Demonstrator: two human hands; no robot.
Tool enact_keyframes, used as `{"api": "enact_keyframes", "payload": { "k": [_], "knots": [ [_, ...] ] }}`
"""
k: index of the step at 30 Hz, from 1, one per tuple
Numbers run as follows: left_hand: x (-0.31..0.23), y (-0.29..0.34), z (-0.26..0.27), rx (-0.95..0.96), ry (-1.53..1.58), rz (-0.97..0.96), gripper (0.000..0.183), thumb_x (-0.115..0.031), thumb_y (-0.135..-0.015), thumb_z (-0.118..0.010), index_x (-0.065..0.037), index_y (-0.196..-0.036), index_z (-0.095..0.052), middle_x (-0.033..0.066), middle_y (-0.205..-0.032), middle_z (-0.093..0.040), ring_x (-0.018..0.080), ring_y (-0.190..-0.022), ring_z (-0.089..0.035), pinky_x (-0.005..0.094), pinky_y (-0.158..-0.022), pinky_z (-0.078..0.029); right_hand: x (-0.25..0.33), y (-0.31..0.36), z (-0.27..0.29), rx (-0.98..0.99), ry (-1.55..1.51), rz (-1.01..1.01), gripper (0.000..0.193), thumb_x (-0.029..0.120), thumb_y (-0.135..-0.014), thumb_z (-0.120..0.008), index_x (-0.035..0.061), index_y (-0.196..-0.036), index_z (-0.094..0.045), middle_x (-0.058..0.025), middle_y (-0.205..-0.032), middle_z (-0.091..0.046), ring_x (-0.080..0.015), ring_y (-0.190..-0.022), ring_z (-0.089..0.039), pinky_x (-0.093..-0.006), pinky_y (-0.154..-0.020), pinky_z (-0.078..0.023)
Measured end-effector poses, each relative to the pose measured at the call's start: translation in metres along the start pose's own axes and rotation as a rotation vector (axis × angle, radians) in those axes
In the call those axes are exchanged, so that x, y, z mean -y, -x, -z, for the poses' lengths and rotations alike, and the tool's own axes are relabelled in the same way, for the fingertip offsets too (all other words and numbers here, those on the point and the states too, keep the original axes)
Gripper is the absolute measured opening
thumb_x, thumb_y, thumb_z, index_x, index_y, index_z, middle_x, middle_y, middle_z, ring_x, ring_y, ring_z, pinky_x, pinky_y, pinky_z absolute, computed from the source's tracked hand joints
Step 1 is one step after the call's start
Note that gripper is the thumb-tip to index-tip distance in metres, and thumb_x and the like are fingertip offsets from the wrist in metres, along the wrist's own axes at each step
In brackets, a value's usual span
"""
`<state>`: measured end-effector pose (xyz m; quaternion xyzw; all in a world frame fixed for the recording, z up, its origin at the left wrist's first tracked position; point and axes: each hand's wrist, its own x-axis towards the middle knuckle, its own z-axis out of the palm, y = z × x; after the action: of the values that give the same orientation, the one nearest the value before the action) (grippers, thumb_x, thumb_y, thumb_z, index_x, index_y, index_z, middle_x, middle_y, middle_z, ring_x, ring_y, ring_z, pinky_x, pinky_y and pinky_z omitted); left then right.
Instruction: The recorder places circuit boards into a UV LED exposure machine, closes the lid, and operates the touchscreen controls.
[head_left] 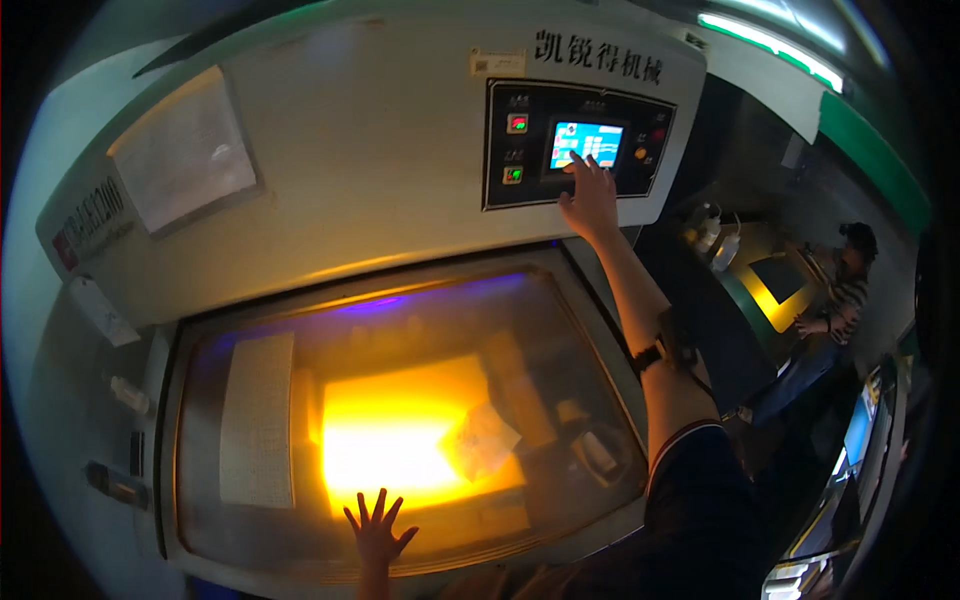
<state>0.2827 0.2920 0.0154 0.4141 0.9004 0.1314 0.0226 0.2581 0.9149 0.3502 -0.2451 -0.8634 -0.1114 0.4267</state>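
Observation:
My right hand (592, 200) is raised to the lit touchscreen (600, 138) on the machine's black control panel (497, 190). Its fingers are stretched out over the lower part of the screen, and it holds nothing. Down at the near side of the machine, my left hand (377, 537) lies with fingers spread on or just above the large glassy cover (580, 350). Bright yellow light (390, 450) glows beneath that cover. A pale perforated-looking strip (257, 420) and a crumpled-looking light piece (483, 440) show hazily through it.
A paper sheet (185, 150) hangs on the machine's pale front (370, 160). Bottles (727, 250) stand on a table at the right, where another person (850, 285) in a striped top works at a yellow-lit panel (783, 312). Small items (118, 487) sit at the left edge.

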Motion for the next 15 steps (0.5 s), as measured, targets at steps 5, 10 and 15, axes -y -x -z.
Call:
{"api": "enact_keyframes", "payload": {
  "k": [5, 10, 15],
  "knots": [
    [0.009, 0.001, 0.001, 0.068, -0.054, 0.042, 0.073, -0.07, -0.082, -0.055, -0.035, -0.145, -0.043, -0.0007, -0.16, -0.026, 0.045, -0.146, -0.014, 0.0741, -0.11, -0.006, 0.053, 0.159, 0.017, 0.914, -0.756, -0.038, 0.02, 0.022, -0.095, -0.057, 0.0073, -0.106, -0.064, -0.0155, -0.096, -0.067, -0.031, -0.093, -0.065, -0.039, -0.08, -0.051],
    [0.004, -0.01, -0.002, 0.085, -0.085, -0.002, 0.074, -0.069, -0.084, -0.053, -0.036, -0.148, -0.037, -0.0023, -0.162, -0.018, 0.0432, -0.147, -0.011, 0.0754, -0.109, -0.009, 0.051, 0.385, 0.132, 1.951, -1.601, -0.205, 0.024, 0.018, -0.095, -0.058, 0.0009, -0.106, -0.068, -0.0108, -0.104, -0.069, -0.0204, -0.091, -0.069, -0.0321, -0.083, -0.056],
    [0.005, -0.003, 0.006, 0.13, -0.143, 0.005, 0.074, -0.069, -0.085, -0.052, -0.033, -0.149, -0.037, 0.0002, -0.163, -0.017, 0.0431, -0.148, -0.007, 0.0746, -0.11, -0.007, 0.055, 0.624, 0.195, 2.411, -1.03, -0.268, 0.034, 0.021, -0.094, -0.056, 0.0019, -0.122, -0.062, -0.0162, -0.117, -0.066, -0.0253, -0.106, -0.065, -0.0387, -0.092, -0.052]
  ]
}}
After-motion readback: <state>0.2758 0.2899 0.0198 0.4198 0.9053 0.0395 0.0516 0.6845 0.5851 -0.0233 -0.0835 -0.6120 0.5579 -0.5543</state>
